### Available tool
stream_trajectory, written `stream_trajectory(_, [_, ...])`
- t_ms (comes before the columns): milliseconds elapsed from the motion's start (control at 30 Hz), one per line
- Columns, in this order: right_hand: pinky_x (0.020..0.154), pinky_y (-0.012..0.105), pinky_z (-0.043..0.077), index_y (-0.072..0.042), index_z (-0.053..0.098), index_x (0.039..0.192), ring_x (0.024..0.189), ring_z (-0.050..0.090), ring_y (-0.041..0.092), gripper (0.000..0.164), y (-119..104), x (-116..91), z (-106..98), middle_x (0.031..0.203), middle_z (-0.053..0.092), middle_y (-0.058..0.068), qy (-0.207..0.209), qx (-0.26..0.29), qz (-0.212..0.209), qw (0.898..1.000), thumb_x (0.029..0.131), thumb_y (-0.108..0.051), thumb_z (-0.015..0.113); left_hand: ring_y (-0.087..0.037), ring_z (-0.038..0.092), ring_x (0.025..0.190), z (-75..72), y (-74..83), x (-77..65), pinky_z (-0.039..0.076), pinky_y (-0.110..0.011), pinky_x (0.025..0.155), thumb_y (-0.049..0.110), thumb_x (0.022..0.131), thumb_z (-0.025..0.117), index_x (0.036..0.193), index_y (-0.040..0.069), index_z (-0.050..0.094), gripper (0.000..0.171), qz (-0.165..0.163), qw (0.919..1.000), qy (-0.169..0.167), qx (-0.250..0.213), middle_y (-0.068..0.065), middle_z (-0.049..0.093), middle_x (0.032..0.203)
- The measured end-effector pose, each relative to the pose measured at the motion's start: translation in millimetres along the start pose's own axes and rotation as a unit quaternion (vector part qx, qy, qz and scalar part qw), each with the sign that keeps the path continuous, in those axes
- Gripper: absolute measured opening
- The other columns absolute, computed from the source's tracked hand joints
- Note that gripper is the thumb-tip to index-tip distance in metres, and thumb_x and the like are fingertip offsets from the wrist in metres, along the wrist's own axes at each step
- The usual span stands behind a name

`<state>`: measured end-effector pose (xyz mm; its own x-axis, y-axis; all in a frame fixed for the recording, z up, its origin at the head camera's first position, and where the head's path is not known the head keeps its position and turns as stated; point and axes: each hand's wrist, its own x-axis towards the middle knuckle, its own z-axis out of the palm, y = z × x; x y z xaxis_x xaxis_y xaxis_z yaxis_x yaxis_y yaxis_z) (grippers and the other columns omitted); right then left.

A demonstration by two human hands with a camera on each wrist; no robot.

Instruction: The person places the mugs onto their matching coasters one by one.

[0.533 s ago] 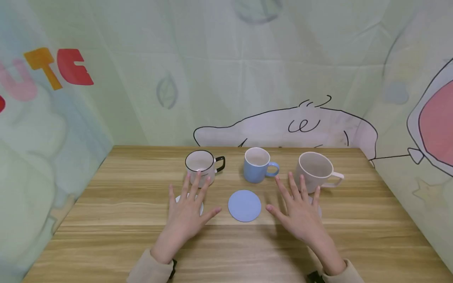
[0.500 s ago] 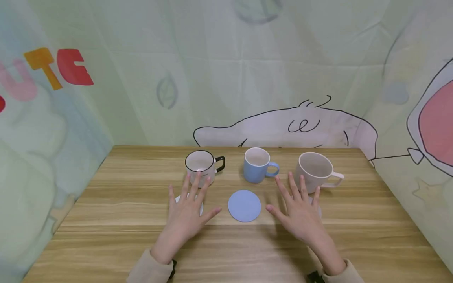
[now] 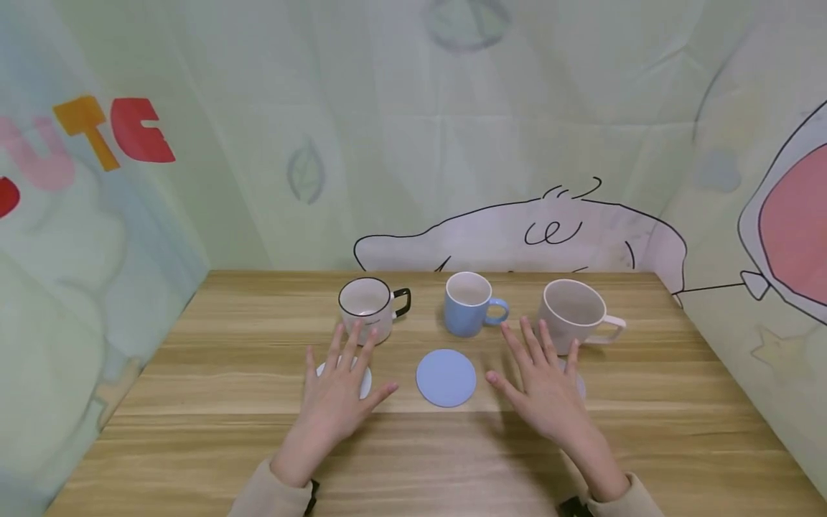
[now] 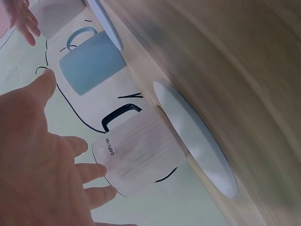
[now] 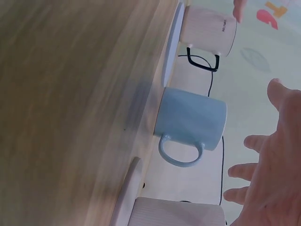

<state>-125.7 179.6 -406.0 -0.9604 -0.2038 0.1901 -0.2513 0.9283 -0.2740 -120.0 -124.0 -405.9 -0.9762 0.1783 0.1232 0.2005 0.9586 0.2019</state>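
Observation:
My left hand (image 3: 336, 398), fingers spread, hovers above a white coaster (image 4: 195, 136) and holds nothing. Just beyond it stands a white mug (image 3: 366, 310) with a black rim and black handle. My right hand (image 3: 548, 395) is likewise spread over a pale coaster (image 5: 128, 193), mostly hidden under it in the head view. Behind that hand is a wide off-white mug (image 3: 573, 312), handle to the right. Between the hands lies a round blue coaster (image 3: 446, 378), with a blue mug (image 3: 466, 305) upright behind it. Both wrist views show the hands raised off the table.
The wooden table (image 3: 452, 467) ends at a printed cloth backdrop (image 3: 388, 143) behind the mugs. More printed cloth with coloured letters (image 3: 138, 129) hangs along the left, and a pink balloon print (image 3: 797, 222) is at the right.
The head view has tilted very slightly, so the scene sits a little lower. The left hand has shifted slightly left and nearer; mugs and coasters stay put.

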Motion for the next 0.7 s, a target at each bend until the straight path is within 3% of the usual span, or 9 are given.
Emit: stream_trajectory(700, [0.113, 0.068, -0.006, -0.027, 0.028, 0.152, 0.150, 0.015, 0.033, 0.071, -10.5, 10.0, 7.5, 0.160, 0.026, 0.008, 0.059, 0.048, -0.036, 0.996, 0.091, -0.053, 0.055, -0.034, 0.009, 0.151, 1.6, -10.1, -4.6, 0.009, -0.070, 0.113, 0.061, 0.087, 0.056, 0.154, 0.019, 0.022, 0.086, -0.013, 0.9999, 0.010, -0.004, -0.009, 0.015, 0.162])
